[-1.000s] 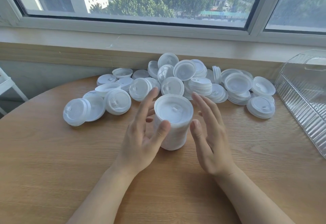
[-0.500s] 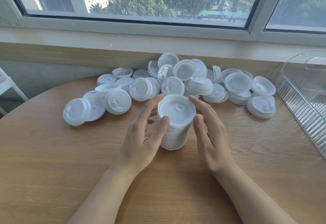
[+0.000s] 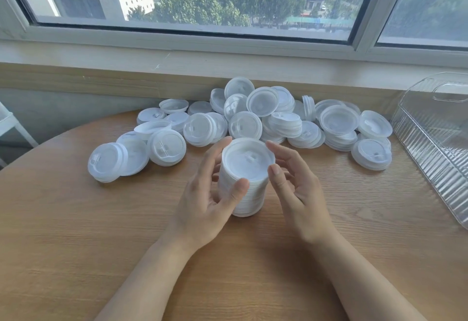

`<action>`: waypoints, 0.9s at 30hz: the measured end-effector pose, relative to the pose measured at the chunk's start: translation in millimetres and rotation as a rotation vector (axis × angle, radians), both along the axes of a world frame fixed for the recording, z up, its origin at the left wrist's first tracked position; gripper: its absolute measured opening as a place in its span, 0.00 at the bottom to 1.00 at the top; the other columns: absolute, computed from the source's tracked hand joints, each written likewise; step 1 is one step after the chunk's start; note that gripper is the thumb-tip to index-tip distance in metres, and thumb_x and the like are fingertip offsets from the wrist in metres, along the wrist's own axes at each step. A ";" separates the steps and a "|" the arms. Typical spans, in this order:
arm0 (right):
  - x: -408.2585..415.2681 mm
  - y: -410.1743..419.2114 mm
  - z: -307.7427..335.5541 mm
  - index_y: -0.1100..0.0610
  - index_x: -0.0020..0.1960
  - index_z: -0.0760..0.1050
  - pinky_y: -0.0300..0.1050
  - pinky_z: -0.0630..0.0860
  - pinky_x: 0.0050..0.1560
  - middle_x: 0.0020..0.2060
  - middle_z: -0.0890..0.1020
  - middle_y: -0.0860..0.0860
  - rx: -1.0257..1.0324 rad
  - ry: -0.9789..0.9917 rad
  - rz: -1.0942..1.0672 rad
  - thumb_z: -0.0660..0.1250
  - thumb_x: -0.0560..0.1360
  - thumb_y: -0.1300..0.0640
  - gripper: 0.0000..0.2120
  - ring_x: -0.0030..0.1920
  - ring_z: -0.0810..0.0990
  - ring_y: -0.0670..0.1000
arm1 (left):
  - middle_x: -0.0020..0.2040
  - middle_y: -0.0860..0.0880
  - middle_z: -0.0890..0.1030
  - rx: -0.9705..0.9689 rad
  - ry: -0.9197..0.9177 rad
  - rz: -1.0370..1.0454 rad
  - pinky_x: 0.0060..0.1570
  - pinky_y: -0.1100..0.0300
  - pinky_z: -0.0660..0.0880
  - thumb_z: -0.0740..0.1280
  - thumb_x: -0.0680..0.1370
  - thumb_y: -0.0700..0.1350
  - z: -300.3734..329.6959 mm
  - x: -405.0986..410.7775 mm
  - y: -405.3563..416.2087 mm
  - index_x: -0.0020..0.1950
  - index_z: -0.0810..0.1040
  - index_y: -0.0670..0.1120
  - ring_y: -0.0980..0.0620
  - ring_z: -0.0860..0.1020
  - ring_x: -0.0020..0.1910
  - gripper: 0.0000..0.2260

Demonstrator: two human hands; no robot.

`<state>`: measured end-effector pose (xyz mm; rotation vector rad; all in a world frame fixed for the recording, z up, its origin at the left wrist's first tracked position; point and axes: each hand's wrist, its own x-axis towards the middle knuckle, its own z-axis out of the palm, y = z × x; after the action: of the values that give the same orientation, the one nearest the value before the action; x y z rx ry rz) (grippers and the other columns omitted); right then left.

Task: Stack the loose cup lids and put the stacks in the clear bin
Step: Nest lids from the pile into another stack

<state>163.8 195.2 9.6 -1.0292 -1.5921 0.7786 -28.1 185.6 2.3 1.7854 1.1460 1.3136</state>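
1. A tall stack (image 3: 247, 179) of white lids is seen upright on the table (image 3: 76, 219) at frame centre.
2. The stack is clasped by the left hand (image 3: 205, 194), thumb and fingers curled round it.
3. Its rim is pinched by the right hand (image 3: 298, 189).
4. Loose lids (image 3: 253, 118) are heaped behind.
5. The bin (image 3: 435, 138) is seen at the right edge.

One tall stack of lids (image 3: 247, 179) stood on the table (image 3: 76, 232). One clear bin (image 3: 435, 141) sat at its right edge. Loose lids (image 3: 253, 115) were too many to count.
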 end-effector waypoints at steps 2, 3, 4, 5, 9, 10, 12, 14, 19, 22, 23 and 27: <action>2.8 0.4 0.0 0.47 0.73 0.74 0.37 0.74 0.60 0.63 0.82 0.40 0.018 -0.029 0.002 0.63 0.84 0.46 0.19 0.67 0.79 0.50 | 0.72 0.64 0.75 0.007 0.016 0.020 0.70 0.53 0.73 0.69 0.79 0.61 0.6 1.1 -0.2 0.79 0.65 0.56 0.56 0.73 0.74 0.31; 4.6 1.0 -0.6 0.48 0.74 0.73 0.37 0.74 0.62 0.64 0.82 0.40 0.037 -0.055 -0.002 0.62 0.84 0.46 0.20 0.67 0.79 0.50 | 0.72 0.64 0.75 0.013 0.016 0.029 0.70 0.52 0.72 0.69 0.79 0.61 1.0 1.8 -0.3 0.79 0.66 0.56 0.56 0.73 0.74 0.31; 7.3 2.5 -1.5 0.49 0.75 0.73 0.38 0.73 0.64 0.65 0.81 0.40 0.059 -0.086 -0.014 0.62 0.85 0.46 0.20 0.68 0.78 0.50 | 0.72 0.63 0.76 0.019 0.014 0.033 0.71 0.52 0.71 0.68 0.79 0.61 1.3 2.4 -0.4 0.79 0.66 0.56 0.55 0.73 0.74 0.30; 11.2 5.0 -2.7 0.50 0.75 0.73 0.40 0.72 0.67 0.66 0.80 0.41 0.082 -0.114 -0.046 0.61 0.85 0.47 0.20 0.69 0.77 0.48 | 0.71 0.63 0.76 0.019 0.012 0.035 0.71 0.52 0.71 0.68 0.79 0.61 1.3 2.9 -0.4 0.79 0.66 0.57 0.54 0.74 0.74 0.30; 44.1 23.0 -6.2 0.47 0.73 0.75 0.48 0.66 0.75 0.69 0.77 0.40 0.107 -0.190 -0.408 0.64 0.84 0.47 0.18 0.73 0.71 0.43 | 0.69 0.60 0.79 -0.022 -0.016 0.047 0.70 0.55 0.71 0.68 0.77 0.65 0.2 1.7 -0.9 0.78 0.66 0.61 0.54 0.75 0.71 0.30; 55.9 28.9 -7.6 0.47 0.73 0.75 0.50 0.64 0.76 0.70 0.76 0.43 0.084 -0.235 -0.526 0.66 0.83 0.47 0.19 0.74 0.69 0.44 | 0.68 0.60 0.79 -0.030 -0.016 0.049 0.70 0.56 0.71 0.68 0.76 0.66 0.4 1.3 -0.9 0.77 0.66 0.63 0.54 0.75 0.71 0.30; 80.4 39.1 -11.5 0.48 0.75 0.73 0.55 0.60 0.77 0.76 0.72 0.49 -0.029 -0.362 -0.731 0.67 0.81 0.46 0.23 0.77 0.66 0.52 | 0.68 0.60 0.79 -0.026 -0.006 0.045 0.69 0.57 0.70 0.68 0.77 0.65 0.9 1.5 -0.8 0.77 0.66 0.63 0.53 0.76 0.71 0.30; 100.9 46.0 -15.4 0.48 0.78 0.69 0.62 0.57 0.77 0.80 0.65 0.53 -0.209 -0.471 -0.839 0.68 0.80 0.47 0.28 0.80 0.61 0.58 | 0.68 0.61 0.80 -0.023 0.000 0.041 0.68 0.58 0.71 0.68 0.77 0.65 0.8 1.6 -0.5 0.77 0.65 0.63 0.53 0.76 0.70 0.30; 109.1 46.0 -20.4 0.49 0.80 0.65 0.65 0.58 0.76 0.81 0.63 0.54 -0.386 -0.694 -0.818 0.68 0.80 0.44 0.31 0.81 0.57 0.59 | 0.68 0.60 0.80 -0.031 -0.003 0.034 0.66 0.61 0.72 0.68 0.77 0.65 1.0 -0.8 -0.7 0.78 0.66 0.61 0.53 0.76 0.70 0.31; 101.7 43.8 -17.7 0.50 0.77 0.70 0.62 0.61 0.73 0.75 0.72 0.53 -0.312 -0.722 -0.830 0.69 0.78 0.45 0.28 0.76 0.64 0.61 | 0.68 0.62 0.79 -0.019 0.004 0.030 0.67 0.61 0.71 0.68 0.77 0.64 1.1 -0.5 0.4 0.78 0.66 0.59 0.54 0.75 0.71 0.31; 100.5 43.6 -16.8 0.50 0.75 0.72 0.61 0.62 0.71 0.72 0.75 0.53 -0.277 -0.717 -0.840 0.70 0.78 0.46 0.27 0.74 0.67 0.61 | 0.68 0.62 0.79 -0.023 0.004 0.030 0.67 0.60 0.71 0.68 0.77 0.64 0.7 -0.7 0.8 0.78 0.66 0.59 0.54 0.75 0.71 0.31; 94.8 41.0 -15.5 0.50 0.66 0.79 0.59 0.70 0.63 0.54 0.84 0.47 -0.134 -0.658 -0.791 0.70 0.78 0.49 0.18 0.59 0.79 0.59 | 0.68 0.61 0.79 -0.035 0.005 0.035 0.67 0.59 0.72 0.69 0.76 0.65 0.8 -1.4 0.5 0.78 0.66 0.60 0.55 0.76 0.70 0.32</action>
<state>258.6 236.2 -5.9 -1.9777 -1.4509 -0.0176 -29.5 186.1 3.1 1.7519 1.2000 1.3024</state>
